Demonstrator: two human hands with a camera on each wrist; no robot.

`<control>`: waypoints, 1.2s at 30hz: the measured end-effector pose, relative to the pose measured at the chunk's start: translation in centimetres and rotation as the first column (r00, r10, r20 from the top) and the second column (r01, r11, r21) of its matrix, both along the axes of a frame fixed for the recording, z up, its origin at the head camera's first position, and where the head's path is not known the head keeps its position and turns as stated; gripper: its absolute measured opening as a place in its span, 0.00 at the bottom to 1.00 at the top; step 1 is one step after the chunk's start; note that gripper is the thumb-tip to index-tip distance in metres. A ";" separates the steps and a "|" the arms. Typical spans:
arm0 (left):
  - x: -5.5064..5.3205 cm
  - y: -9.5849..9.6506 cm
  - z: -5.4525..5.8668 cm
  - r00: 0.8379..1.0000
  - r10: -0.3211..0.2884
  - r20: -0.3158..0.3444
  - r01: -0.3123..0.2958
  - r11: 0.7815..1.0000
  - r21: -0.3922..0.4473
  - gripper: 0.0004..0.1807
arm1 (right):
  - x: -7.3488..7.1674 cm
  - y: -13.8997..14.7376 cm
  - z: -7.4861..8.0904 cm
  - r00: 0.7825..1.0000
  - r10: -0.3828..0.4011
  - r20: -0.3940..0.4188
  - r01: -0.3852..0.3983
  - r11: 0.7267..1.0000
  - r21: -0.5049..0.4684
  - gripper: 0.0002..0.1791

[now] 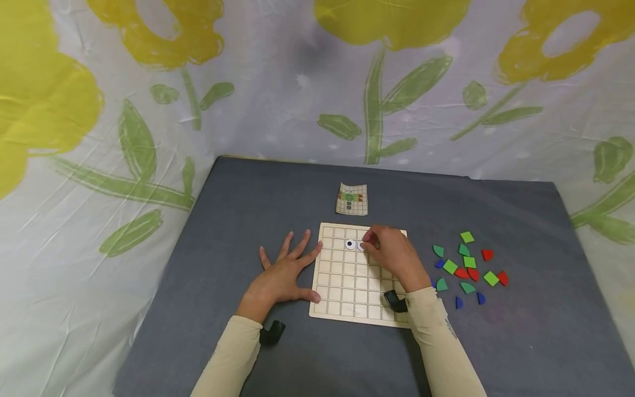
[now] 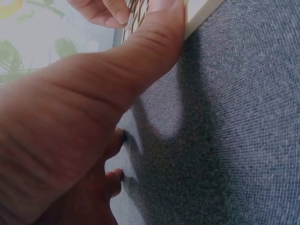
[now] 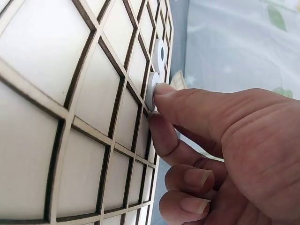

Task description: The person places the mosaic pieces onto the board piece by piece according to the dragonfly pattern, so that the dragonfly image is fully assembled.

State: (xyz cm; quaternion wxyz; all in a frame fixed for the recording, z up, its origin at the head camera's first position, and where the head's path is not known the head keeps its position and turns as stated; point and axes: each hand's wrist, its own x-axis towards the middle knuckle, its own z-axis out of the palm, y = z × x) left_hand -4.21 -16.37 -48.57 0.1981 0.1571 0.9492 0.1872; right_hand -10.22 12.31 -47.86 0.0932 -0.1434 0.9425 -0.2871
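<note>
A square wooden grid board [image 1: 342,281] lies on the dark grey cloth. Two round white eye pieces sit side by side in its upper part: the left eye piece [image 1: 350,244] shows a black pupil, and the right eye piece [image 3: 151,91] is partly covered by fingers. My right hand [image 1: 394,255] pinches that right eye piece between thumb and index finger, at the board's surface. With fingers spread, my left hand [image 1: 281,278] rests at the board's left edge. Its thumb [image 2: 154,37] presses on the board's rim, while other fingertips touch the cloth.
A small pattern card [image 1: 352,199] with a coloured figure on a grid lies beyond the board. To the right are scattered light green squares [image 1: 469,262] and red [image 1: 488,255], green [image 1: 467,288] and blue [image 1: 481,298] rounded pieces. A flower-printed curtain [image 1: 278,110] hangs behind the table.
</note>
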 end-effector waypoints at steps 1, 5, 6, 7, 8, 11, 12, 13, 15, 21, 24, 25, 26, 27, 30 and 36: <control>0.0 0.0 0.0 1.000 -0.001 -0.002 0.001 1.000 0.001 0.68 | 0.0 0.0 0.0 1.000 -0.003 0.002 0.003 1.000 0.000 0.06; 0.0 0.1 0.0 1.000 0.002 -0.001 -0.002 1.000 -0.004 0.68 | 0.0 0.4 0.0 1.000 -0.008 0.021 0.009 1.000 -0.029 0.06; 0.0 0.1 0.0 1.000 0.004 -0.001 -0.004 1.000 -0.002 0.68 | 0.1 0.6 0.1 0.999 -0.019 0.026 0.020 0.999 -0.040 0.06; 0.0 0.1 0.0 1.000 0.005 0.000 -0.005 1.000 -0.002 0.68 | 0.1 0.9 0.1 0.999 -0.033 0.031 0.035 0.998 -0.051 0.06; 0.1 0.1 0.1 1.000 0.005 0.000 -0.005 1.000 0.000 0.68 | 0.2 1.2 0.2 0.998 -0.047 0.029 0.048 0.997 -0.054 0.07; 0.1 0.1 0.2 1.000 0.007 0.001 -0.007 1.000 0.007 0.69 | 0.4 2.4 0.3 0.995 -0.095 0.014 0.096 0.994 -0.058 0.08; 0.1 0.1 0.2 1.000 0.008 0.002 -0.008 1.000 0.009 0.68 | 0.4 3.0 0.3 0.994 -0.108 0.004 0.108 0.993 -0.055 0.08; 0.2 0.0 0.1 1.000 0.008 0.003 -0.008 1.000 0.010 0.68 | 0.5 3.6 0.2 0.992 -0.123 -0.010 0.122 0.991 -0.051 0.09; 0.2 -0.1 0.1 1.000 0.010 0.005 -0.010 1.000 0.016 0.68 | 0.6 5.1 0.1 0.987 -0.156 -0.047 0.154 0.987 -0.047 0.10; 0.2 -0.1 0.0 1.000 0.001 -0.003 -0.001 1.000 0.022 0.69 | 1.8 10.4 0.1 0.945 -0.281 -0.169 0.282 0.959 -0.018 0.09; 0.1 0.0 0.1 1.000 -0.002 0.002 0.002 1.000 0.017 0.69 | 2.5 12.7 0.3 0.933 -0.321 -0.164 0.327 0.945 0.006 0.10; 0.1 0.0 0.1 1.000 -0.003 0.003 0.003 1.000 0.016 0.69 | 2.7 13.4 0.4 0.929 -0.335 -0.155 0.342 0.940 0.014 0.11; 0.1 -0.1 0.1 1.000 -0.003 0.003 0.003 1.000 0.014 0.68 | 2.8 13.9 0.5 0.925 -0.350 -0.147 0.357 0.934 0.025 0.12; 0.0 -0.1 0.1 1.000 -0.004 0.004 0.004 1.000 0.010 0.68 | 2.9 14.4 0.5 0.920 -0.366 -0.139 0.374 0.927 0.033 0.12; 0.0 -0.1 0.1 1.000 -0.006 0.001 0.006 1.000 0.010 0.68 | 3.1 15.5 0.7 0.903 -0.410 -0.129 0.419 0.906 0.055 0.14; 0.1 -0.1 0.0 1.000 -0.004 0.001 0.004 1.000 0.005 0.68 | 3.3 16.3 0.6 0.916 -0.383 -0.118 0.394 0.916 0.079 0.16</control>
